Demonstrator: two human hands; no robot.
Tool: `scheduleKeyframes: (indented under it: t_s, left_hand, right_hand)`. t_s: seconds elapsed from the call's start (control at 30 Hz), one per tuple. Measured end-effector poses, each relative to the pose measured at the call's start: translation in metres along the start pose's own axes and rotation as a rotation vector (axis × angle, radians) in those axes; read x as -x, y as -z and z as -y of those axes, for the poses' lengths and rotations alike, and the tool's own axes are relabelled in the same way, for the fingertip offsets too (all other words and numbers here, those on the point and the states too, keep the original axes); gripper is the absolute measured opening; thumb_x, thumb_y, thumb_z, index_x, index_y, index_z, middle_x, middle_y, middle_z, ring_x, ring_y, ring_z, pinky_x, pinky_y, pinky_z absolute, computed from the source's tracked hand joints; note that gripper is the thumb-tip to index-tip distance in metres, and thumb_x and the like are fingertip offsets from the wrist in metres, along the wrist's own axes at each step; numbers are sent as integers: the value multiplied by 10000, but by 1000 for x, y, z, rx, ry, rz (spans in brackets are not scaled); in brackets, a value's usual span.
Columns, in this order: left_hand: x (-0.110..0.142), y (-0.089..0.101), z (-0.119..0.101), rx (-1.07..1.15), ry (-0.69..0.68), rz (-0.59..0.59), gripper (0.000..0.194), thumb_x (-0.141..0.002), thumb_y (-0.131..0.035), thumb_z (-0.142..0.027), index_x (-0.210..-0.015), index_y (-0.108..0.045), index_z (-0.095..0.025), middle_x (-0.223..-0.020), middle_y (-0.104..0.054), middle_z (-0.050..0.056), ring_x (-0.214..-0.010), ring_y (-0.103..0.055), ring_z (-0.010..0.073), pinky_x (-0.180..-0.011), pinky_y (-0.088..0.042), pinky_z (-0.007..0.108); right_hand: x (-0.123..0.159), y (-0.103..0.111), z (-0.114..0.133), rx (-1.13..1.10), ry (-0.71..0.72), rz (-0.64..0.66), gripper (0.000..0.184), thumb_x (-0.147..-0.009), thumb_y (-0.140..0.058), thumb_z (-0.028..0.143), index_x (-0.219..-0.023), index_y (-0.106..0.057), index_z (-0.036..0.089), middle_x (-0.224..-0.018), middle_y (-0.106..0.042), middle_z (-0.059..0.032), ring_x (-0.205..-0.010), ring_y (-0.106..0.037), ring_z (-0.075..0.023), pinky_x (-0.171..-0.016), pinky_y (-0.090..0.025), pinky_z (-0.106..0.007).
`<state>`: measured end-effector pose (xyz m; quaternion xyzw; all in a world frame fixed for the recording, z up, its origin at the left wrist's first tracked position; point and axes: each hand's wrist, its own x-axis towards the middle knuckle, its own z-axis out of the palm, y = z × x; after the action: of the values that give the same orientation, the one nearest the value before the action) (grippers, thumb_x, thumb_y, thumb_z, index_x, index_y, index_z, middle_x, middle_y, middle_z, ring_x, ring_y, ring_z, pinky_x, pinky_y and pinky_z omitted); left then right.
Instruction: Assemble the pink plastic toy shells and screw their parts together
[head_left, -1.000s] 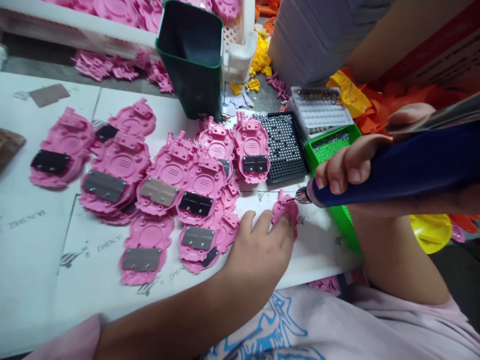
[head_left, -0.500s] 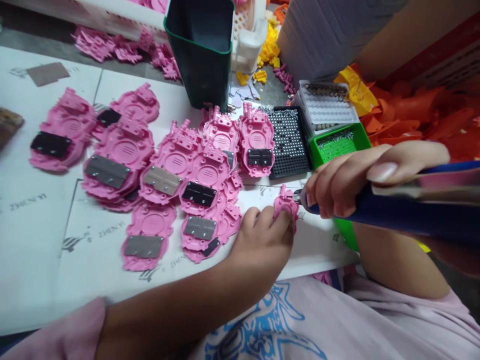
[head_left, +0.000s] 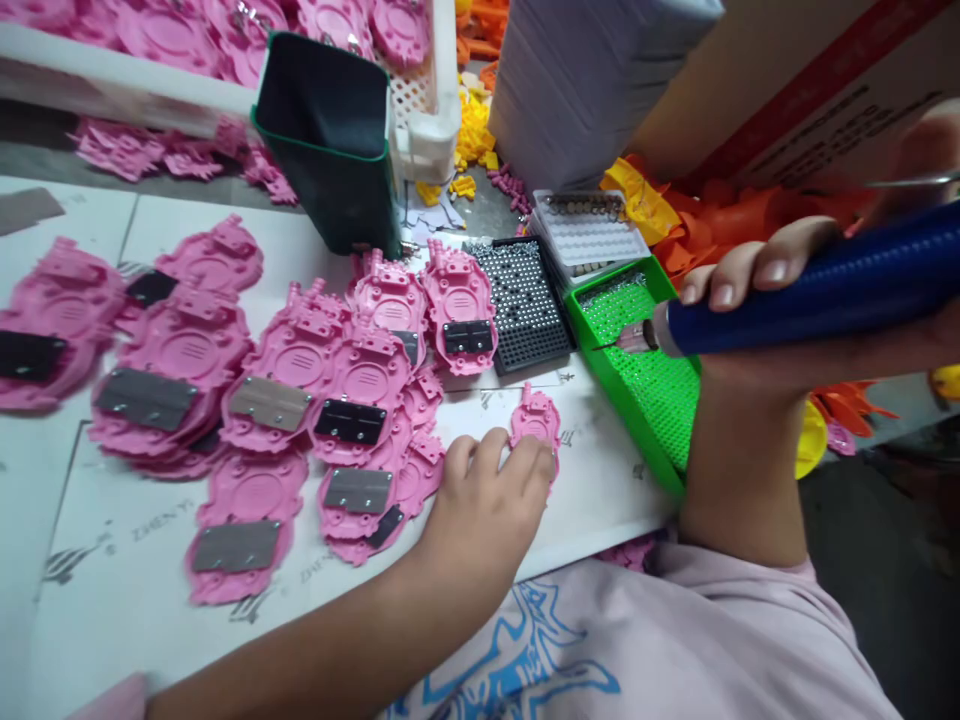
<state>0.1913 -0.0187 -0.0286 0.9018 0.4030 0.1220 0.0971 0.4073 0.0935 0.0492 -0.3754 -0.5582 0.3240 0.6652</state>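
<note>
My left hand [head_left: 487, 500] is closed over the lower part of a pink plastic housing [head_left: 535, 418], pressing it on the white table sheet; the fingers hide much of it. My right hand [head_left: 784, 270] is wrapped round a blue electric screwdriver [head_left: 810, 290]. Its bit points left, above the green screw tray [head_left: 652, 400] and apart from the housing. Beside that tray lies a black perforated tray [head_left: 525, 300] holding many screws. To the left are several pink housings [head_left: 367, 380] with black or grey plates screwed on.
A dark green bin [head_left: 330, 150] stands behind the housings. Beyond it is a white crate [head_left: 427, 125] of pink parts. A clear box [head_left: 592, 230] sits behind the screw trays. Orange parts [head_left: 720, 225], a grey stack [head_left: 585, 90] and a cardboard carton [head_left: 787, 100] fill the back right.
The screwdriver has lifted off the housing and moved right, over the green tray. My left hand stays on the housing. The camera view has shifted right.
</note>
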Motion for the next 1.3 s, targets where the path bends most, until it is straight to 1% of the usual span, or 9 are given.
scheduleKeyframes:
  t_s: [0.1,0.17,0.3,0.4,0.67,0.87,1.03,1.2,1.3]
  left_hand:
    - [0,0,0,-2,1,-6,249,-854,-612,-228,-1099,-619,-184,-998,-664,34,-903,-527,218,-721,-345,390]
    - [1,1,0,-1,1,-2,247,-862,-605,-250,-1101,-618,-190,-1003,-664,40,-902,-528,218,-719,-345,390]
    - [1,3,0,1,1,31,256,-861,-598,-228,-1113,-615,-190,-1037,-660,53,-915,-530,224,-722,-352,391]
    - [1,4,1,4,-4,50,273,-851,-593,-188,-1124,-611,-189,-1047,-662,48,-918,-533,228,-726,-358,396]
    - [2,4,-1,16,11,49,264,-862,-580,-196,-1125,-608,-184,-1043,-663,24,-919,-533,230,-739,-357,404]
    - [3,3,-1,17,2,42,287,-858,-587,-195,-1144,-598,-180,-1054,-659,25,-927,-531,236,-742,-350,403]
    - [2,3,-1,19,10,31,255,-875,-564,-197,-1126,-609,-178,-1046,-667,28,-912,-535,231,-734,-346,397]
    - [2,4,0,24,11,30,253,-873,-566,-197,-1120,-612,-179,-1036,-670,25,-913,-542,232,-728,-355,400]
    - [2,3,0,29,11,21,252,-879,-561,-214,-1123,-614,-175,-1032,-673,33,-907,-546,232,-717,-360,400]
  right_hand:
    - [-4,10,-11,32,133,-92,398,-772,-398,520,-960,-639,264,-640,-579,56,-482,-560,-94,-397,-481,-252]
    - [-6,12,-19,74,149,-159,394,-807,-318,465,-920,-629,250,-715,-593,61,-506,-577,-72,-397,-482,-229]
    - [-8,5,-27,56,55,-304,332,-776,-390,473,-863,-591,224,-772,-599,67,-466,-550,-42,-350,-460,-205]
    - [-8,-1,-26,24,2,-309,299,-709,-486,448,-835,-591,197,-871,-623,51,-466,-548,-42,-340,-455,-221]
    - [-7,5,-31,109,8,-289,322,-782,-370,451,-873,-588,232,-482,-504,79,-417,-527,-90,-354,-450,-215]
    - [-7,12,-36,57,25,-261,249,-791,-405,446,-877,-523,245,-623,-583,89,-436,-559,-74,-378,-468,-209]
    - [-8,12,-39,82,56,-227,294,-809,-351,488,-777,-483,228,-512,-548,74,-387,-530,-101,-342,-422,-216]
    - [-9,10,-40,94,35,-307,278,-789,-369,483,-776,-468,224,-492,-532,60,-365,-513,-103,-333,-381,-214]
    - [-9,9,-35,113,14,-304,285,-779,-372,485,-791,-485,224,-479,-508,61,-377,-502,-103,-342,-383,-216]
